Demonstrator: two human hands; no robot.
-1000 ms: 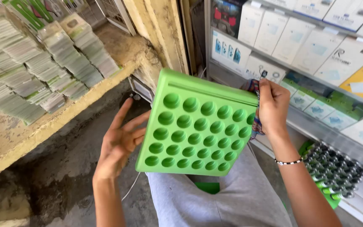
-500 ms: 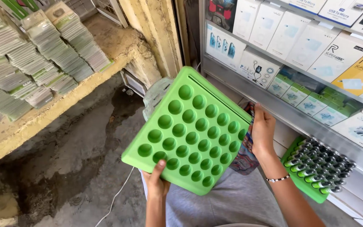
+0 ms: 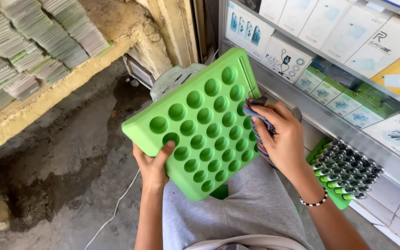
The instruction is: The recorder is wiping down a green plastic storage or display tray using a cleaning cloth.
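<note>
Green dimpled tray (image 3: 200,125) tilted over the lap, left hand (image 3: 151,169) gripping its lower edge, thumb in a dimple. Right hand (image 3: 281,139) clenches a patterned cloth (image 3: 254,107) against the tray's right side. Boxed goods on shelf (image 3: 348,125) alongside.

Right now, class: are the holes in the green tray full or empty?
Empty. Every visible hole in the tray shows bare green bottom; a few lie hidden under the right hand and cloth.

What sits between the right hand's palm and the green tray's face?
In the head view, a bunched multicoloured cloth lies between the right hand and the green tray.
</note>
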